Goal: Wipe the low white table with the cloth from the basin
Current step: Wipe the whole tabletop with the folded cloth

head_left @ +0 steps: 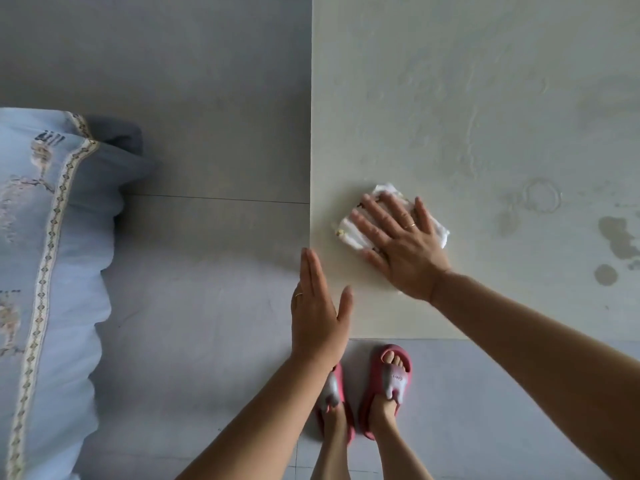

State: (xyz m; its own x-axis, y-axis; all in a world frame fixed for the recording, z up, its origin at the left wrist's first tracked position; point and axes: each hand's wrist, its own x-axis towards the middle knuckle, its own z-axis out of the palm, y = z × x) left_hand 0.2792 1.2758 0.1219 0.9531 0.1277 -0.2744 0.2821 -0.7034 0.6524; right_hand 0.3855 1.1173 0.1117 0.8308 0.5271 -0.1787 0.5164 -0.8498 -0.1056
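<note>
The wiping looks partly done. The cloth (439,233) is out of the basin, which is not in view, and lies folded into a small white pad on the tabletop (450,81), near the tabletop's near left corner. Faint wet streaks (471,140) curve across the middle of the surface, which suggests that part has been gone over. To the right there is a pale ring mark (542,195), a group of dark blotches (620,240) and a round spot (606,274) below them. These look unwiped, so the right side of the tabletop is probably what is left, along with the strip by the near edge.

The right hand (401,244) has no closed grip on the cloth. It lies flat on top with the fingers straight and spread, pressing the pad onto the surface, and the cloth shows past the fingertips and at both sides of the hand. The left hand (317,313) holds nothing. Its fingers are straight and together along the left edge of the tabletop and the thumb rests on top near the corner, likely to steady the person. Pink slippers (389,382) stand on the floor just beside the near edge.
</note>
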